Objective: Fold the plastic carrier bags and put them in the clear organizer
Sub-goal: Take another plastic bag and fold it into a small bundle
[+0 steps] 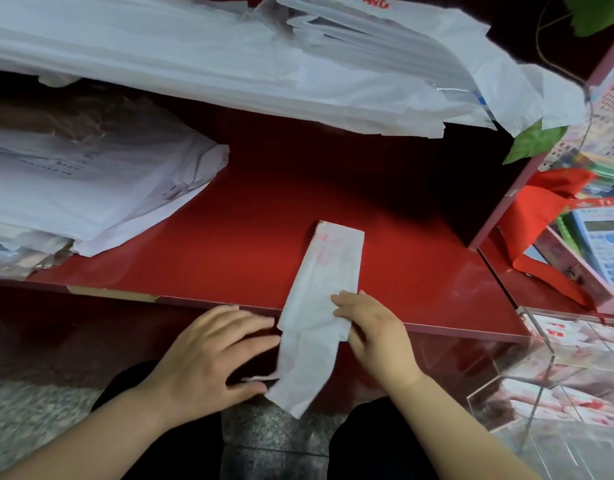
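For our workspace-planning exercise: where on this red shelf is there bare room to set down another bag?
Bare red shelf lies between the left bag stack and the folded bag, and between that bag and the pink divider. The back is crowded by the large bag pile.

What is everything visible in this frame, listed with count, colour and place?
folded bag strip: one, white with faint red print, on the shelf, near end overhanging the front edge
shelf: one, red, across the middle
bag stacks: two, white, one at the back, one at left
clear organizer: one, transparent, lower right, holding folded white-and-red bags
calculator: one, pale blue, right edge
red bag: one, beside the calculator
leaves: two, green, upper right
left hand: fingers straight, touching the strip's left edge
right hand: fingers resting on the strip's right side
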`<state>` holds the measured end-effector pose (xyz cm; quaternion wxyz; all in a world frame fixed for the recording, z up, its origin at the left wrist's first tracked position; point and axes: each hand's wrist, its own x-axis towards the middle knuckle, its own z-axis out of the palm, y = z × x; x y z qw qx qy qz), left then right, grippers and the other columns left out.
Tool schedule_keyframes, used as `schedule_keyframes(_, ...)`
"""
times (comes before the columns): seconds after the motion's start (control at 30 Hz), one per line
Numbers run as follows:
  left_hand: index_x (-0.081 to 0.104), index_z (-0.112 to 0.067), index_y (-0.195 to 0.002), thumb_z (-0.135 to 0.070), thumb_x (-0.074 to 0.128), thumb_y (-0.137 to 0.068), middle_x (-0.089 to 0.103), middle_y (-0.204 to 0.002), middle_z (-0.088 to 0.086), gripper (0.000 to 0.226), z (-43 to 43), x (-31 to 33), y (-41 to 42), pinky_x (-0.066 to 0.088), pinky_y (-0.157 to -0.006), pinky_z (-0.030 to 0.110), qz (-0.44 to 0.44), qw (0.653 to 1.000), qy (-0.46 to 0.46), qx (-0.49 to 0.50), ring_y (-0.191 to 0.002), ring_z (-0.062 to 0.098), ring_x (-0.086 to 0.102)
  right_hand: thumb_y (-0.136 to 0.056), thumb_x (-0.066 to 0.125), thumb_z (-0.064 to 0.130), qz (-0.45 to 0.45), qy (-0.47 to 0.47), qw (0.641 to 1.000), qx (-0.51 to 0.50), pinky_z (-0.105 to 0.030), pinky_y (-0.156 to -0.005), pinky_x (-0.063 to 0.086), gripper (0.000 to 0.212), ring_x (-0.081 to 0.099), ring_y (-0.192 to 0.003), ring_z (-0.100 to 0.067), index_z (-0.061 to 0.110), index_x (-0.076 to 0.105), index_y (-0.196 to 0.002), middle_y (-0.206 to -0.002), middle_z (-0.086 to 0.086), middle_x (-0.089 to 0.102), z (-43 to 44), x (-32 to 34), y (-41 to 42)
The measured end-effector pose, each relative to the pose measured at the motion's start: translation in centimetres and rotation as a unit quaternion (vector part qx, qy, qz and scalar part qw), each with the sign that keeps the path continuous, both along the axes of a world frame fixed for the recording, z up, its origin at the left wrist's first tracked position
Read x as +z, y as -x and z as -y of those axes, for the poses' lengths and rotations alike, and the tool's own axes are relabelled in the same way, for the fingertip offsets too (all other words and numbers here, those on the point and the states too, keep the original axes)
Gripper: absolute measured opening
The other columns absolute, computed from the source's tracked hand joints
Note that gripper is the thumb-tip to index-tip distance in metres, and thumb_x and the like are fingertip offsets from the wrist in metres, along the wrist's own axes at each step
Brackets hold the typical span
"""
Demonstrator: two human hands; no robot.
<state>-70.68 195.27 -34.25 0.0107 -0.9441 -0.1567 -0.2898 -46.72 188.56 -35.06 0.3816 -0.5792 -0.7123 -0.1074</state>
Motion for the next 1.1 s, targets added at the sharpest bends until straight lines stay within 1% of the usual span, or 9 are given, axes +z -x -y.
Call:
schedule_keyframes(0.2,0.043,-0.017,-0.126,-0.042,0.046,-0.077,0.052,-0.132,0.004,0.056,-2.0,0.4,-3.6,0.011,-0.111,0.023,-0.059,0.997,0.042,0.009,-0.120,0.015,0.041,-0.075,0.052,0.011,-0.104,0.069,0.992,0.023,-0.008,-0.105,0.023,0.014,0.050,-0.110,0.002,0.010,0.064,-0.081,-0.105,0.010,0.061,1.4,0.4,-1.3)
schedule_keyframes(0.33,0.069,-0.017,-0.101,-0.028,0.053,-0.074,0.069,-0.106,0.003,0.033,-2.8,0.3,-6.4,0.028,-0.102,0.026,-0.006,0.998,0.052,-0.032,-0.110,0.013,0.048,-0.073,0.061,0.000,-0.145,0.125,0.981,0.018,-0.003,-0.101,0.023,0.016,0.042,-0.108,0.026,0.004,0.070,-0.086,-0.105,0.022,0.057,1.5,0.2,-2.0)
schedule_keyframes(0.53,0.074,-0.018,-0.073,-0.024,0.061,-0.069,0.067,-0.096,-0.017,0.015,-2.5,0.6,-7.5,0.030,-0.096,0.006,0.089,0.965,0.246,-0.001,-0.094,0.006,0.057,-0.081,0.060,0.013,-0.235,0.192,0.953,0.012,-0.004,-0.098,0.027,0.018,0.050,-0.100,0.019,0.015,0.071,-0.096,-0.097,0.033,0.057,2.2,1.4,-1.5)
schedule_keyframes(0.6,0.065,-0.021,-0.064,-0.013,0.068,-0.076,0.067,-0.086,-0.020,0.015,-2.2,0.9,-8.1,0.037,-0.089,0.013,0.129,0.932,0.330,0.069,-0.085,0.002,0.056,-0.083,0.063,0.009,-0.319,0.194,0.928,-0.013,-0.012,-0.080,0.041,0.014,0.057,-0.074,0.004,0.020,0.069,-0.077,-0.071,0.026,0.063,2.0,2.1,-1.1)
schedule_keyframes(0.67,0.048,-0.023,-0.063,-0.008,0.066,-0.078,0.062,-0.068,-0.011,0.027,-2.1,1.5,-8.9,0.041,-0.071,0.029,0.153,0.895,0.398,0.134,-0.074,0.009,0.054,-0.085,0.061,0.005,-0.365,0.166,0.913,-0.073,-0.013,-0.054,0.033,0.028,0.042,-0.051,-0.002,0.021,0.057,-0.062,-0.053,0.012,0.051,1.3,2.8,-0.7)
schedule_keyframes(0.8,0.053,-0.032,-0.074,-0.015,0.058,-0.083,0.056,-0.067,-0.016,0.020,-2.4,2.3,-10.1,0.036,-0.063,0.030,0.123,0.882,0.430,0.148,-0.075,0.020,0.052,-0.082,0.055,0.004,-0.400,0.186,0.880,-0.175,-0.019,-0.048,0.030,0.024,0.037,-0.046,-0.007,0.021,0.048,-0.067,-0.052,0.003,0.045,-1.2,4.4,-0.6)
schedule_keyframes(0.9,0.056,-0.040,-0.118,-0.017,0.051,-0.089,0.058,-0.100,-0.019,0.037,-2.7,2.8,-10.7,0.032,-0.097,0.028,0.021,0.902,0.404,0.151,-0.105,0.023,0.048,-0.082,0.050,0.004,-0.377,0.216,0.877,-0.206,-0.022,-0.048,0.026,0.021,0.035,-0.048,-0.009,0.021,0.043,-0.070,-0.051,0.006,0.040,-2.2,5.0,-0.9)
schedule_keyframes(0.97,0.032,-0.040,-0.139,-0.014,0.046,-0.089,0.052,-0.125,-0.010,0.058,-3.0,3.4,-11.0,0.023,-0.095,0.020,-0.059,0.910,0.378,0.159,-0.116,0.022,0.040,-0.082,0.052,0.009,-0.361,0.231,0.877,-0.216,-0.022,-0.049,0.029,0.019,0.037,-0.049,-0.010,0.020,0.041,-0.073,-0.050,0.006,0.040,-2.3,5.1,-1.0)
schedule_keyframes(1.1,0.007,-0.047,-0.143,-0.018,0.044,-0.086,0.051,-0.083,-0.009,0.074,-3.7,4.9,-11.8,0.033,-0.086,0.026,-0.130,0.894,0.401,0.150,-0.103,0.020,0.035,-0.082,0.056,0.012,-0.346,0.247,0.878,-0.218,-0.021,-0.056,0.036,0.021,0.046,-0.055,-0.013,0.024,0.040,-0.075,-0.055,0.003,0.050,-2.3,4.9,-1.1)
